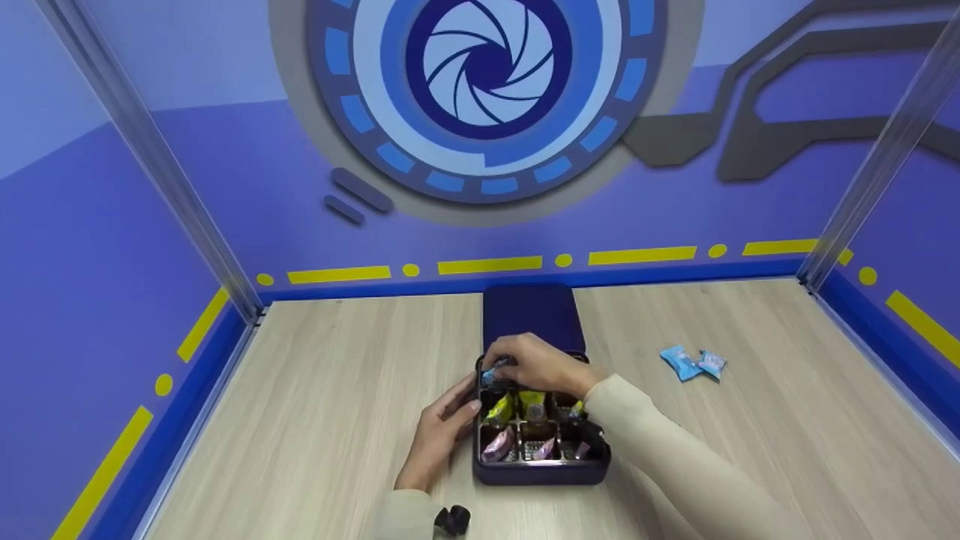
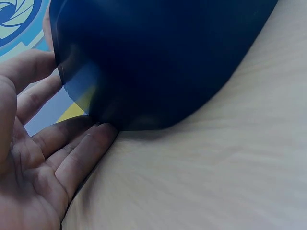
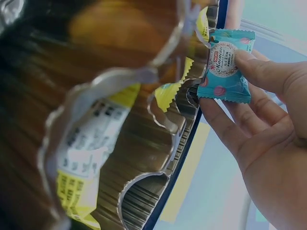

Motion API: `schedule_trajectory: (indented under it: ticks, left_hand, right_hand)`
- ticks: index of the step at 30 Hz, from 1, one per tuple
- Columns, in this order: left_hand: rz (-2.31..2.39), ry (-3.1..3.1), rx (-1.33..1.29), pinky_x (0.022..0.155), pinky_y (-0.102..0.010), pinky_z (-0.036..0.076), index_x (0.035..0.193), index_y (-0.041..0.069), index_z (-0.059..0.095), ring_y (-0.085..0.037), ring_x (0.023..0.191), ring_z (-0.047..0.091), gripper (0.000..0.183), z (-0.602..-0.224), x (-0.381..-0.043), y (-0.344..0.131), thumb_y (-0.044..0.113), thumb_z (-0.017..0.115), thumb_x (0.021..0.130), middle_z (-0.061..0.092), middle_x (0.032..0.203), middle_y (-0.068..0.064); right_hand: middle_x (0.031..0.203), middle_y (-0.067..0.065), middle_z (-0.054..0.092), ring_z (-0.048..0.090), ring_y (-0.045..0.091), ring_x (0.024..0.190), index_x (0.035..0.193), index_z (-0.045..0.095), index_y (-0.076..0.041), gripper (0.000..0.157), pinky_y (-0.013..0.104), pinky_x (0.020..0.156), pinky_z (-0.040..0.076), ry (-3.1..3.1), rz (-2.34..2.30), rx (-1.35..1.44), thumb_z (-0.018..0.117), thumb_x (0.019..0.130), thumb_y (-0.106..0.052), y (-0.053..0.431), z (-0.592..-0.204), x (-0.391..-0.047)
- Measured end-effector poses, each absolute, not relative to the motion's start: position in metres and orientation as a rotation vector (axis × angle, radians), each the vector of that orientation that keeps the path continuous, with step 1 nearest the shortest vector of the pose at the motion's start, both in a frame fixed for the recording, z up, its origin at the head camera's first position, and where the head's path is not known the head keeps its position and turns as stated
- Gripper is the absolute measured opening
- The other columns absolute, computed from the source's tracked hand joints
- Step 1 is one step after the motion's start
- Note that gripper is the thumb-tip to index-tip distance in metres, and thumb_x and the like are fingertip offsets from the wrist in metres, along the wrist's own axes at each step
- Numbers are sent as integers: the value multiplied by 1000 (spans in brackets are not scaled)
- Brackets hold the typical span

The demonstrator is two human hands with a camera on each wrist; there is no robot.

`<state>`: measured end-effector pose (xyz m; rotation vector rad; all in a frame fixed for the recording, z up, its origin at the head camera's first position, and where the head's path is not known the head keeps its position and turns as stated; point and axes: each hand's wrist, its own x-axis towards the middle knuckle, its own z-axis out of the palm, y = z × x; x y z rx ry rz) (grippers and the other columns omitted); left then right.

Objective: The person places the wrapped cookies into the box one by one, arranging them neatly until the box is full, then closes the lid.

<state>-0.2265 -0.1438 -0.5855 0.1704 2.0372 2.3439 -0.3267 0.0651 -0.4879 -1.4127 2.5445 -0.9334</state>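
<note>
A dark blue box (image 1: pixel 540 474) with a compartmented metallic insert stands in front of me, its lid folded back. My right hand (image 1: pixel 541 365) is over the back left compartment. In the right wrist view it pinches a blue wrapped candy (image 3: pixel 223 67) between thumb and fingers. My left hand (image 1: pixel 436 435) rests its fairly straight fingers against the box's left side. Yellow wrapped candies (image 1: pixel 499 410) lie in the middle row, and pink wrapped candies (image 1: pixel 496 445) in the front row. My right hand and sleeve cover part of the back row.
Two blue wrapped candies (image 1: pixel 680 363) lie together on the wooden table (image 1: pixel 360 360), right of the box. The opened lid (image 1: pixel 531 315) extends toward the back wall. A small black object (image 1: pixel 453 519) is beside my left sleeve. Blue panels enclose the table's back and sides.
</note>
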Motion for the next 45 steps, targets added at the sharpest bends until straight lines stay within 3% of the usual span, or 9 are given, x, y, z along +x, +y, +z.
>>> schedule_trajectory:
  ticks: [45]
  left_hand:
    - [2329, 2047, 162, 109, -37, 52, 157, 10, 53, -29, 142, 52, 56, -585, -226, -144, 22, 69, 106, 47, 162, -16]
  right_hand:
    - [111, 7, 76, 71, 23, 106, 111, 78, -6, 17, 42, 94, 61, 2566, -918, -1401, 70, 100, 4, 65, -493, -325]
